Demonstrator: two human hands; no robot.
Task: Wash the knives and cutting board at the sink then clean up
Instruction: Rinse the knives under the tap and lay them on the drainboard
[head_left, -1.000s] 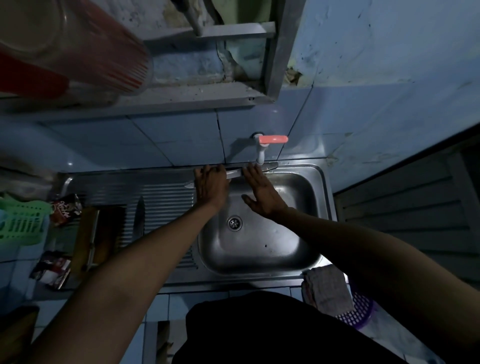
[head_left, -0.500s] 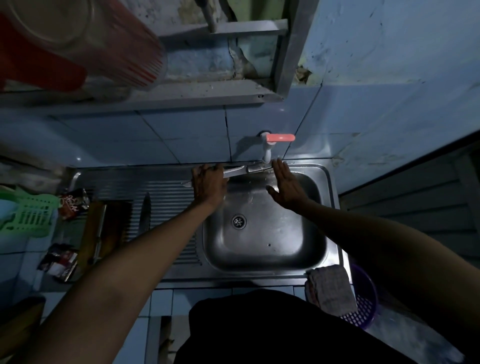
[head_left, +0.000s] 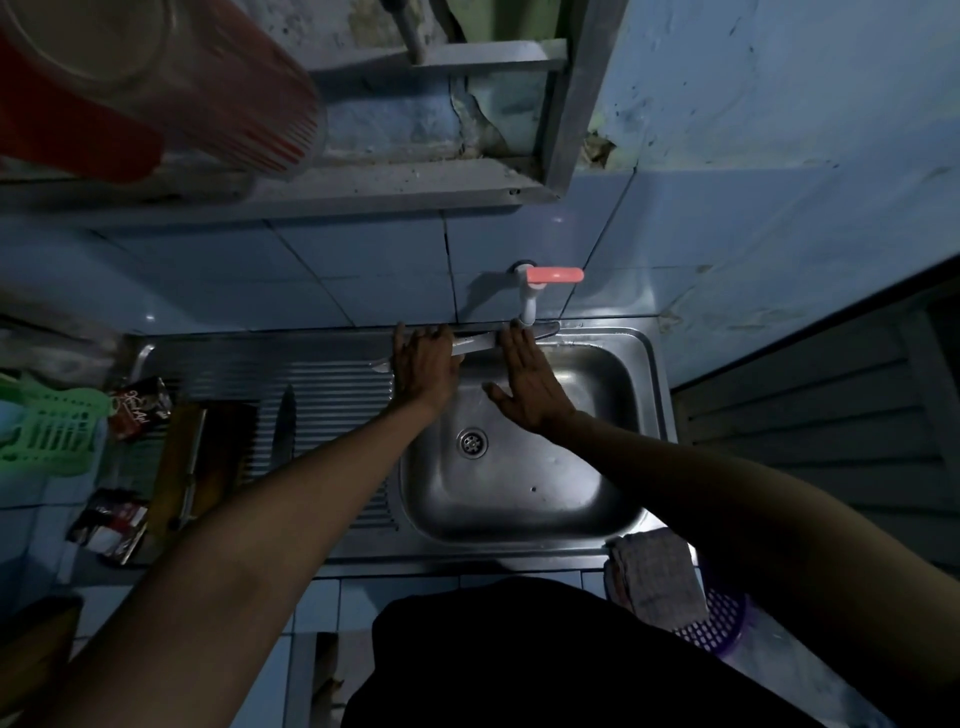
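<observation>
A long knife (head_left: 475, 343) lies across the back rim of the steel sink (head_left: 639, 415), right under the white tap with a pink handle (head_left: 540, 283). My left hand (head_left: 423, 371) holds the knife at its left part, fingers laid over it. My right hand (head_left: 524, 384) is flat with straight fingers, its fingertips on the blade below the spout. A second, dark knife (head_left: 284, 426) rests on the ribbed drainboard. Further left the wooden cutting board (head_left: 179, 467) lies with a long thin utensil on it.
A green plastic basket (head_left: 49, 431) and several small sachets (head_left: 137, 410) crowd the left counter. A grey cloth (head_left: 657, 577) drapes over a purple basket (head_left: 719, 618) at the sink's front right. A red-striped cup (head_left: 156, 78) looms overhead on a shelf.
My right hand slid right along the blade past the tap, then came back left under the spout. My left hand kept its hold on the knife.
</observation>
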